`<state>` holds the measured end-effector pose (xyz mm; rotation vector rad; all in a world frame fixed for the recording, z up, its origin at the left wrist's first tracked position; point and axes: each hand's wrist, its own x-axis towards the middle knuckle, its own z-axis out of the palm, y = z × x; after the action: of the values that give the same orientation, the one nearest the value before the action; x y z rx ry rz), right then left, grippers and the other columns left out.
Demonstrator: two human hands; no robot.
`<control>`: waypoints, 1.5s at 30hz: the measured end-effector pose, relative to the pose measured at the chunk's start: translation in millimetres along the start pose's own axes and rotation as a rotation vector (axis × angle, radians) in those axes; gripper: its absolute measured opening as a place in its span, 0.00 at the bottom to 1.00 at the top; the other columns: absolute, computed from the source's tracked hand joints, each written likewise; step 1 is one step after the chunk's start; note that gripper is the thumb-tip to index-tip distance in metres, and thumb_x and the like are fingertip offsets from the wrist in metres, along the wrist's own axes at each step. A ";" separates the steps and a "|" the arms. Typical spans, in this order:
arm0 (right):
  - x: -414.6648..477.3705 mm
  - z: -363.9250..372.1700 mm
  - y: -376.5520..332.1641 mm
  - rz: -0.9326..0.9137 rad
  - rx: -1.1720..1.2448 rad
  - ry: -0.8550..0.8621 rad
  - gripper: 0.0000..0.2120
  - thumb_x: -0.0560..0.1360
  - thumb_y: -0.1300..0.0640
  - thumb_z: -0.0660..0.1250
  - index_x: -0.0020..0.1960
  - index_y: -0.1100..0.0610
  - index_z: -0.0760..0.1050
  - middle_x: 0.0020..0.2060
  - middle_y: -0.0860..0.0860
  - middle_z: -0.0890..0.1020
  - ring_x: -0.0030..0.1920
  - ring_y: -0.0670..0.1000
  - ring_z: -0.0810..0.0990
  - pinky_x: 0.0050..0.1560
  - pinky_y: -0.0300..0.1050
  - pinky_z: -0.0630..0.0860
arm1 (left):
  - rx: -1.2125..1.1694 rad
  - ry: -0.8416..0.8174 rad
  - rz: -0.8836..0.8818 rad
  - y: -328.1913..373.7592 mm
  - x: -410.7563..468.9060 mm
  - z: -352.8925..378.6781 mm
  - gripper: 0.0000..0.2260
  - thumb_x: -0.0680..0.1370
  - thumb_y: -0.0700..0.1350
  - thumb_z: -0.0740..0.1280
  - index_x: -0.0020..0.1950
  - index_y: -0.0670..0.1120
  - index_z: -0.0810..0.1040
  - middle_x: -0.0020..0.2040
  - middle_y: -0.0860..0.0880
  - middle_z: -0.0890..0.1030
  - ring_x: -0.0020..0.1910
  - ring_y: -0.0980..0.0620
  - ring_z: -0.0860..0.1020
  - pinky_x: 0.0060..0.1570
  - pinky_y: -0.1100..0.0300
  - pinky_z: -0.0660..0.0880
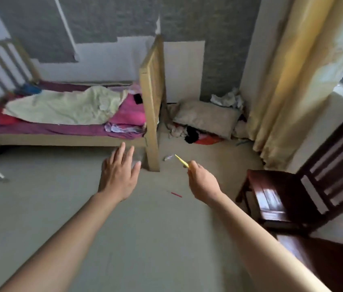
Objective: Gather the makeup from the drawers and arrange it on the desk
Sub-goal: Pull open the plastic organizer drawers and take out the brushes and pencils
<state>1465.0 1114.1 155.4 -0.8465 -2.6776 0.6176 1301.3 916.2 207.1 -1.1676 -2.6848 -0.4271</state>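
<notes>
My right hand (203,181) is closed around a thin yellow stick-like item (181,161), perhaps a makeup pencil, whose tip points up and to the left. My left hand (120,173) is held out flat above the floor with fingers spread and nothing in it. Both arms reach forward over bare floor. A thin red stick (175,194) lies on the floor between my hands. No desk or drawers are in view.
A wooden bed (151,102) with purple and pink bedding stands ahead on the left. A dark wooden chair (305,192) is at the right, beneath a yellow curtain (297,81). A pillow and clothes (204,121) are piled in the corner. A small wrapper (169,158) lies near the bed leg.
</notes>
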 end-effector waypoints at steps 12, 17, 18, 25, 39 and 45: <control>184.5 236.9 -307.7 -0.564 0.035 -0.267 0.08 0.83 0.56 0.52 0.60 0.52 0.66 0.49 0.57 0.78 0.44 0.64 0.79 0.40 0.50 0.70 | 0.169 0.077 -0.571 -350.8 -27.8 -22.3 0.30 0.80 0.59 0.47 0.75 0.42 0.68 0.75 0.37 0.66 0.72 0.36 0.67 0.65 0.38 0.68; 282.5 324.5 -431.6 -0.728 0.078 -0.304 0.11 0.83 0.56 0.53 0.63 0.54 0.67 0.46 0.56 0.78 0.42 0.62 0.79 0.39 0.47 0.66 | 0.256 0.063 -0.753 -479.2 24.0 -28.7 0.32 0.79 0.60 0.44 0.76 0.44 0.64 0.77 0.38 0.62 0.74 0.37 0.63 0.67 0.37 0.64; 302.2 334.2 -457.8 -0.755 0.090 -0.312 0.11 0.83 0.56 0.54 0.63 0.54 0.68 0.46 0.56 0.78 0.42 0.62 0.78 0.39 0.47 0.66 | 0.261 0.074 -0.785 -503.8 37.2 -35.8 0.31 0.79 0.60 0.45 0.76 0.44 0.64 0.77 0.38 0.62 0.74 0.37 0.63 0.67 0.37 0.65; 416.5 402.3 -648.7 -0.943 0.104 -0.341 0.12 0.82 0.60 0.56 0.65 0.54 0.67 0.45 0.55 0.77 0.39 0.60 0.77 0.39 0.47 0.69 | 0.358 0.194 -0.938 -662.3 84.4 -82.8 0.27 0.81 0.56 0.52 0.75 0.43 0.67 0.75 0.37 0.65 0.72 0.36 0.66 0.65 0.35 0.67; 493.2 624.7 -991.4 -1.109 -0.078 -0.470 0.14 0.83 0.59 0.55 0.68 0.53 0.66 0.50 0.53 0.79 0.44 0.59 0.80 0.41 0.47 0.69 | 0.307 0.096 -1.140 -1051.2 78.9 -119.4 0.33 0.80 0.64 0.41 0.81 0.48 0.53 0.81 0.43 0.46 0.79 0.39 0.51 0.71 0.34 0.57; 552.4 692.9 -1106.4 -1.012 -0.047 -0.506 0.12 0.83 0.57 0.53 0.66 0.54 0.67 0.50 0.54 0.79 0.46 0.60 0.80 0.45 0.51 0.74 | 0.286 -0.024 -1.174 -1201.3 106.0 -149.2 0.36 0.76 0.65 0.36 0.81 0.50 0.49 0.81 0.44 0.42 0.79 0.39 0.49 0.73 0.35 0.55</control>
<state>236.8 406.6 136.9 0.7738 -3.0281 0.5243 352.9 158.7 151.3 0.5703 -3.0079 -0.1315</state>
